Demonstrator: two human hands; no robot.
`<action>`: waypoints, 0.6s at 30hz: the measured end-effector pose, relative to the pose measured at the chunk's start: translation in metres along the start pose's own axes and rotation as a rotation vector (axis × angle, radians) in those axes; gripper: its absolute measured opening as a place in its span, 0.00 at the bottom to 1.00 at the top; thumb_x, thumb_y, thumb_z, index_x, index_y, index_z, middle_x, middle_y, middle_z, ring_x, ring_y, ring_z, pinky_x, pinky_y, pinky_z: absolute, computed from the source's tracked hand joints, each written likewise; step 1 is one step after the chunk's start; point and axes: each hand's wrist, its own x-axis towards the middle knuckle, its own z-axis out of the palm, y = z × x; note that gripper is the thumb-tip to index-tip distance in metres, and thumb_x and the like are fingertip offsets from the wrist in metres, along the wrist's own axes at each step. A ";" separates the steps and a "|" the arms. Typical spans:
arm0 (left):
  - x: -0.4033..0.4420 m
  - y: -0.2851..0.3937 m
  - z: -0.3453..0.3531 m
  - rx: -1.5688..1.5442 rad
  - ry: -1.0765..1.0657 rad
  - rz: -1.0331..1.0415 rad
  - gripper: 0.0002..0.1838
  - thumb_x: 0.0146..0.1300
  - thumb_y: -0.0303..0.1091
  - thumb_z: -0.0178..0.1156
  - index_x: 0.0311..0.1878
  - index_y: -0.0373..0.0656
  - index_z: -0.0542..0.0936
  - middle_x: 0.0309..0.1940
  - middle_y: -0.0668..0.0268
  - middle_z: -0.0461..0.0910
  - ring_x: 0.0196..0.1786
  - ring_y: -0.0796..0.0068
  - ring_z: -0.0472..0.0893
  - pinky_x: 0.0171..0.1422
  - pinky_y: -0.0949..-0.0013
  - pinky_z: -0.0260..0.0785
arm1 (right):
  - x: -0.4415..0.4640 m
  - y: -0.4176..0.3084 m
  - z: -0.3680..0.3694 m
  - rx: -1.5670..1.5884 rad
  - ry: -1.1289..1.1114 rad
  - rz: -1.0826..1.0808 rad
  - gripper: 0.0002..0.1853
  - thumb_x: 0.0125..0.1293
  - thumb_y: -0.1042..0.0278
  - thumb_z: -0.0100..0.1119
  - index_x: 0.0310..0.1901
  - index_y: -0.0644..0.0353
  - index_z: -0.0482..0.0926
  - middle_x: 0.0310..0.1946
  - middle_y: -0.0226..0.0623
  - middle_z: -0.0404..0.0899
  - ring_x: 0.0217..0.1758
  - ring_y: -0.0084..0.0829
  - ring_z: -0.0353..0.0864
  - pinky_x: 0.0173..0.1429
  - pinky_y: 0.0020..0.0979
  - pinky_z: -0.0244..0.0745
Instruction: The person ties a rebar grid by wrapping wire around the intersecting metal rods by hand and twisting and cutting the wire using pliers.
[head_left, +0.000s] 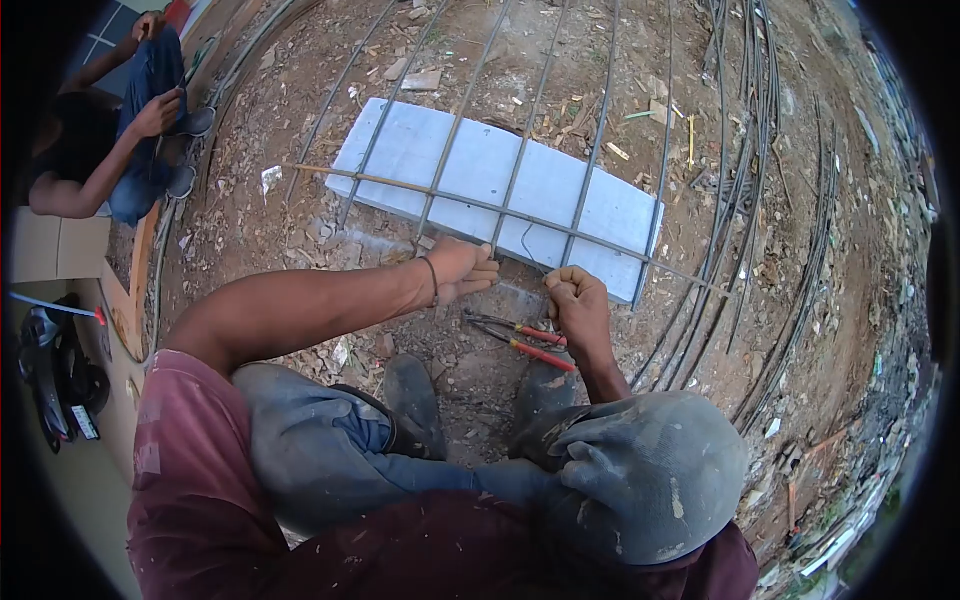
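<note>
Left hand [465, 272] stretched over the near edge of a pale foam board [480, 165], fingers extended and loosely parted, palm partly turned from view; its thumb tip is close to the near end of one steel rod [522, 155], but cannot tell whether they touch, nor whether anything small sits between the fingers. Right hand [580, 303] is curled, thumb pressed to forefinger, gripping the lower end of a thin dark wire [530, 245]. Wire rises in a slight curve from that pinch across the near edge of the board, right of its middle, between two rods. Board lies flat on rough dirt ground [280, 100], slanting so its right end is nearer the wearer. Five long rods cross it from far edge to near edge, roughly side by side; a sixth runs just outside its left end. One cross rod [590, 233] passes over the board lengthwise, closer to the near edge, projecting past both left and right ends; its left stretch is rusty brown. Red-handled pliers [540, 354] lie below the board's near edge, handles toward the right boot [540, 395]; contact with the boot unclear. Left boot [412, 395] stands on the dirt opposite. More rods [752, 140] lie in loose bundles beyond the board's right end. Another person [150, 85], in blue trousers, is at the ground's far left corner, well apart from the board.
</note>
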 end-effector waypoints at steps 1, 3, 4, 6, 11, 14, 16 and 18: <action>0.005 0.003 0.004 -0.093 -0.048 -0.061 0.19 0.79 0.40 0.59 0.62 0.35 0.76 0.60 0.54 0.81 0.60 0.62 0.83 0.62 0.60 0.80 | 0.000 0.000 0.001 -0.018 0.003 0.017 0.07 0.75 0.72 0.58 0.39 0.67 0.81 0.18 0.24 0.74 0.19 0.15 0.68 0.23 0.24 0.61; 0.013 0.010 0.008 -0.076 -0.019 -0.075 0.18 0.79 0.40 0.59 0.61 0.35 0.77 0.58 0.55 0.82 0.59 0.63 0.84 0.62 0.60 0.80 | -0.003 0.000 0.002 -0.033 0.001 0.031 0.07 0.75 0.72 0.59 0.39 0.67 0.81 0.18 0.24 0.74 0.20 0.15 0.68 0.24 0.24 0.62; 0.015 0.013 0.008 -0.047 0.009 -0.093 0.17 0.78 0.40 0.60 0.59 0.36 0.78 0.57 0.57 0.83 0.58 0.63 0.84 0.62 0.60 0.80 | -0.002 0.000 0.002 -0.039 0.006 0.046 0.07 0.74 0.72 0.60 0.39 0.66 0.81 0.18 0.24 0.74 0.20 0.15 0.69 0.25 0.24 0.63; 0.014 0.013 0.008 0.012 0.003 -0.082 0.16 0.78 0.38 0.61 0.57 0.36 0.80 0.54 0.58 0.84 0.56 0.65 0.85 0.61 0.61 0.80 | 0.004 0.002 -0.006 -0.137 0.022 0.027 0.08 0.73 0.72 0.61 0.36 0.66 0.82 0.18 0.25 0.75 0.21 0.15 0.71 0.26 0.26 0.65; 0.009 0.002 0.010 0.105 0.038 0.009 0.13 0.75 0.41 0.61 0.49 0.39 0.83 0.45 0.60 0.86 0.47 0.69 0.85 0.55 0.66 0.79 | 0.006 -0.035 -0.015 -0.685 0.100 -0.204 0.08 0.65 0.70 0.63 0.33 0.67 0.83 0.18 0.45 0.80 0.21 0.38 0.80 0.32 0.41 0.74; 0.003 0.006 0.013 0.111 0.053 0.018 0.19 0.75 0.49 0.57 0.46 0.39 0.82 0.42 0.61 0.86 0.45 0.71 0.85 0.53 0.68 0.78 | 0.018 -0.045 -0.020 -0.992 0.015 -0.347 0.07 0.61 0.71 0.60 0.32 0.66 0.83 0.24 0.55 0.83 0.29 0.56 0.83 0.40 0.51 0.78; -0.006 0.011 0.013 0.109 0.069 0.067 0.25 0.75 0.56 0.54 0.43 0.40 0.81 0.40 0.61 0.85 0.45 0.71 0.84 0.53 0.68 0.77 | 0.024 -0.052 -0.013 -1.073 0.002 -0.369 0.07 0.59 0.72 0.59 0.31 0.66 0.82 0.25 0.56 0.83 0.31 0.59 0.84 0.43 0.54 0.78; -0.015 0.014 0.012 0.102 0.052 0.099 0.26 0.75 0.58 0.53 0.43 0.40 0.81 0.40 0.61 0.85 0.45 0.70 0.84 0.53 0.67 0.77 | 0.030 -0.051 -0.005 -1.147 -0.020 -0.377 0.06 0.58 0.72 0.58 0.29 0.66 0.81 0.27 0.58 0.83 0.34 0.62 0.84 0.46 0.57 0.78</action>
